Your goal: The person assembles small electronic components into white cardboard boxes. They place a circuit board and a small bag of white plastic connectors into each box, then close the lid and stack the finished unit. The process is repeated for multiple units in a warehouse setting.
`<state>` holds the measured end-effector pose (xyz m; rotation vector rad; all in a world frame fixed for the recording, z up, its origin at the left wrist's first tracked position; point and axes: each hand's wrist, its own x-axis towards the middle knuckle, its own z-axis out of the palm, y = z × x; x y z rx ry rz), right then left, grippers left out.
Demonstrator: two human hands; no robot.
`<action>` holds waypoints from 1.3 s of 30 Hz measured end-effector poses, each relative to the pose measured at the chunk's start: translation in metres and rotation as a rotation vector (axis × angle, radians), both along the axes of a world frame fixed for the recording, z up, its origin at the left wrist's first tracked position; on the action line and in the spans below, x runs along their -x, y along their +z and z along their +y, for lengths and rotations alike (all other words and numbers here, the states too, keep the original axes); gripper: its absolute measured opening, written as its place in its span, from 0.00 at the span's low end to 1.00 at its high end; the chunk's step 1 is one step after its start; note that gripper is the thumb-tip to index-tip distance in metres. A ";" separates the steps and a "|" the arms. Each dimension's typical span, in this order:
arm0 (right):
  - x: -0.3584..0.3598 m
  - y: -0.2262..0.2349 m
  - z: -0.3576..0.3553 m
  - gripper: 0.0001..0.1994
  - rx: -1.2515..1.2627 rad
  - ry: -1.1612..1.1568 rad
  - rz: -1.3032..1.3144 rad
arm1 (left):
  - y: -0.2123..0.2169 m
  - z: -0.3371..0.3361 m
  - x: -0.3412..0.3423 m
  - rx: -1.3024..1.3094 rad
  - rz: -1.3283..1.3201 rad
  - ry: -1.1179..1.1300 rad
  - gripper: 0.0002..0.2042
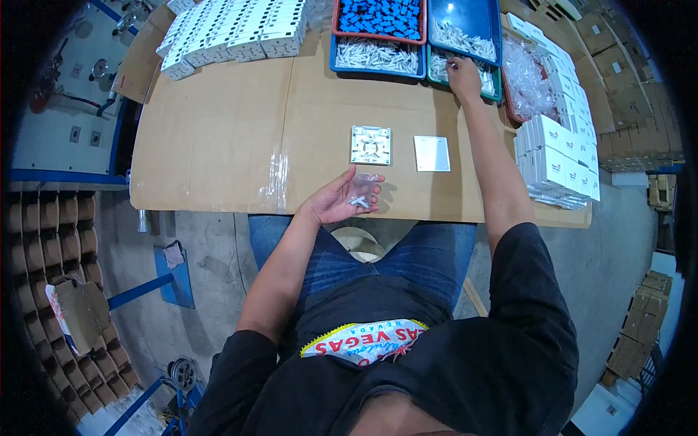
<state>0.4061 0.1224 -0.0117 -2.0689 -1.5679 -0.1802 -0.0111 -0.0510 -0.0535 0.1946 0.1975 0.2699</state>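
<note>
My left hand, palm up near the table's front edge, holds a small clear plastic bag with a few small white pieces inside. My right hand reaches far forward into the green tray at the back right. Its fingers are bent together, with a tiny dark spot at the tips; what they pinch is too small to name. Between the two hands lie a white square frame with a cut-out, detailed middle and, to its right, a flat white plate.
Blue trays of white plug-like pieces stand at the back, with a red tray of blue pieces. White boxes fill the back left; more boxes are stacked at right beside a heap of clear bags. Cardboard covers the table.
</note>
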 end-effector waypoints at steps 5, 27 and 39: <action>-0.013 0.012 -0.009 0.10 -0.321 0.039 0.064 | 0.001 -0.001 -0.002 0.014 0.028 0.014 0.36; 0.236 0.041 -0.229 0.05 0.198 0.343 1.099 | 0.011 -0.007 0.000 -0.120 0.114 0.116 0.25; 0.233 0.030 -0.234 0.07 0.110 0.662 0.536 | 0.016 -0.012 0.000 -0.182 0.228 0.182 0.24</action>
